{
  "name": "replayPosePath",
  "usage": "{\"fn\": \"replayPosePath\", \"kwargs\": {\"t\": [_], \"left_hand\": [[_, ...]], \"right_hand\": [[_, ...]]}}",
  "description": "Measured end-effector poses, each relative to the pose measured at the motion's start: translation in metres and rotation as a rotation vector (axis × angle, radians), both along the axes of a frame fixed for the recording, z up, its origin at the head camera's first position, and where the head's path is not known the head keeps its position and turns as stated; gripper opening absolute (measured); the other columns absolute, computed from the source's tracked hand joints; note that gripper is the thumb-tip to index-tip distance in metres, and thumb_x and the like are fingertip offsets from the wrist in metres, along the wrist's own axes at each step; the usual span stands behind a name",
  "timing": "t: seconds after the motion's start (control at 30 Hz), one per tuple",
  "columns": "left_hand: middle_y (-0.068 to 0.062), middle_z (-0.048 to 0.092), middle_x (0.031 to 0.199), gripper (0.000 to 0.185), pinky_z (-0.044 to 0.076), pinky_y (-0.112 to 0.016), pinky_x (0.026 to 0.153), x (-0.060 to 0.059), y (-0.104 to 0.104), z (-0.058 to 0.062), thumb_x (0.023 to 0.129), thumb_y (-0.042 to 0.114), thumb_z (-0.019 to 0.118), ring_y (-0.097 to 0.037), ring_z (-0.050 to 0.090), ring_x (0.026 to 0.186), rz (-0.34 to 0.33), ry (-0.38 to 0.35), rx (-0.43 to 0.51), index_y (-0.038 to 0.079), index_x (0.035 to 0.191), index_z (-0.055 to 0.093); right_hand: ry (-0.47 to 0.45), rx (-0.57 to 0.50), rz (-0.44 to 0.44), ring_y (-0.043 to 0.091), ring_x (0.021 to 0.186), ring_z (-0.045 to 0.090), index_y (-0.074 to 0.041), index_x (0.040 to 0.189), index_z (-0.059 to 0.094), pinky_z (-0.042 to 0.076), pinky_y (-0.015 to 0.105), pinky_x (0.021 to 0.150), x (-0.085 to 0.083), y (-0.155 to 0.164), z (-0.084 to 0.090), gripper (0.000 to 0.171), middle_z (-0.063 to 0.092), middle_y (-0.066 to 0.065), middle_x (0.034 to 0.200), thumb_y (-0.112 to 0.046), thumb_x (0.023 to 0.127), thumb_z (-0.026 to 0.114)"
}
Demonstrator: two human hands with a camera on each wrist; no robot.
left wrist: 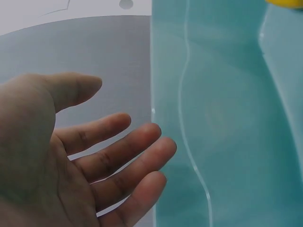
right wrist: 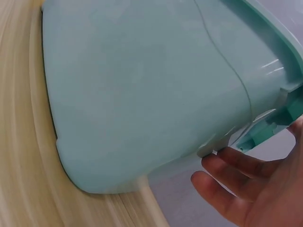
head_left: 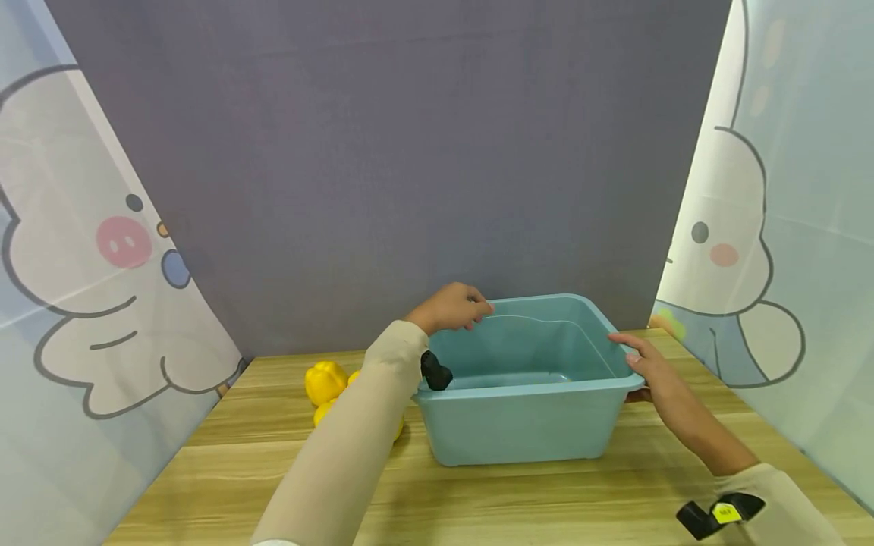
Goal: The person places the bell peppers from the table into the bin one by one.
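A blue-green plastic tub stands upright on the wooden table. My left hand is over its back left rim; in the left wrist view the left hand has its fingers spread and loosely bent, holding nothing. My right hand grips the tub's right rim, thumb on top and fingers beneath. In the right wrist view, fingertips of the right hand touch the tub's outer wall under the rim. Part of the tub's inside is hidden by the left arm and the front wall.
Several yellow bell peppers lie on the table left of the tub, partly behind my left sleeve. A grey cloth hangs behind the table, with printed curtains at both sides. Something yellow edges into the left wrist view.
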State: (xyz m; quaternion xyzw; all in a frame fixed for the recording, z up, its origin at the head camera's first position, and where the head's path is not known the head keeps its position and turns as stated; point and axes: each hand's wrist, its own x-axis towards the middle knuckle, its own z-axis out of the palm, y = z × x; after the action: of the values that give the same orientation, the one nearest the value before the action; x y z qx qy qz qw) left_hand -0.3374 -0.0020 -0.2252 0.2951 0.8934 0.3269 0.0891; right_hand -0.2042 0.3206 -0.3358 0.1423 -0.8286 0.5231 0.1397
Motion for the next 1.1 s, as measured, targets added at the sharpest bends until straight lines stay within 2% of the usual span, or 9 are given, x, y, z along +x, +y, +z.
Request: {"fn": "replayPosePath", "kwargs": {"t": [0.23,0.37,0.53,0.7,0.97,1.1], "left_hand": [[-0.004,0.067,0.113,0.033,0.053,-0.043,0.089,0.001,-0.011,0.008,0.102,0.038,0.058,-0.024,0.066,0.098,0.031,-0.003,0.060,0.012,0.118,0.069],[0.000,0.067,0.109,0.032,0.053,-0.045,0.090,0.002,-0.019,0.011,0.102,0.037,0.058,-0.026,0.067,0.100,0.020,0.000,0.075,0.012,0.121,0.068],[0.000,0.067,0.113,0.036,0.052,-0.044,0.091,0.005,-0.029,0.015,0.103,0.038,0.057,-0.022,0.067,0.098,-0.005,0.030,0.044,0.012,0.127,0.065],[-0.002,0.066,0.122,0.036,0.051,-0.042,0.092,0.011,-0.044,0.018,0.103,0.038,0.056,-0.015,0.068,0.094,0.003,0.062,0.051,0.015,0.130,0.064],[-0.001,0.068,0.117,0.034,0.053,-0.045,0.090,0.015,-0.071,0.015,0.104,0.037,0.055,-0.019,0.068,0.099,0.002,0.063,0.129,0.016,0.129,0.063],[-0.005,0.068,0.120,0.036,0.052,-0.045,0.092,0.016,-0.081,0.013,0.104,0.039,0.054,-0.021,0.067,0.102,0.005,0.072,0.143,0.017,0.131,0.062]], "right_hand": [[0.046,0.015,0.013,0.003,0.101,0.057,-0.002,0.155,0.028,0.055,0.033,0.069,-0.001,0.001,0.000,0.048,0.029,0.030,0.149,-0.023,0.111,0.026],[0.051,0.036,0.015,0.000,0.101,0.056,-0.002,0.156,0.025,0.056,0.033,0.069,-0.002,0.002,-0.001,0.050,0.030,0.031,0.149,-0.024,0.111,0.025],[0.054,0.059,0.012,-0.001,0.102,0.056,0.000,0.156,0.024,0.056,0.032,0.069,-0.002,0.003,-0.002,0.051,0.031,0.032,0.149,-0.024,0.111,0.024],[0.078,0.061,0.008,0.001,0.101,0.056,0.000,0.154,0.026,0.056,0.032,0.068,-0.003,0.004,-0.003,0.049,0.030,0.031,0.149,-0.023,0.111,0.024],[0.095,0.050,0.011,-0.002,0.098,0.057,0.000,0.154,0.029,0.057,0.032,0.066,-0.007,0.003,-0.005,0.047,0.032,0.030,0.148,-0.020,0.111,0.026],[0.100,0.039,0.004,-0.001,0.099,0.057,-0.002,0.154,0.031,0.057,0.033,0.066,-0.007,0.002,-0.006,0.046,0.034,0.024,0.147,-0.020,0.111,0.026]]}}
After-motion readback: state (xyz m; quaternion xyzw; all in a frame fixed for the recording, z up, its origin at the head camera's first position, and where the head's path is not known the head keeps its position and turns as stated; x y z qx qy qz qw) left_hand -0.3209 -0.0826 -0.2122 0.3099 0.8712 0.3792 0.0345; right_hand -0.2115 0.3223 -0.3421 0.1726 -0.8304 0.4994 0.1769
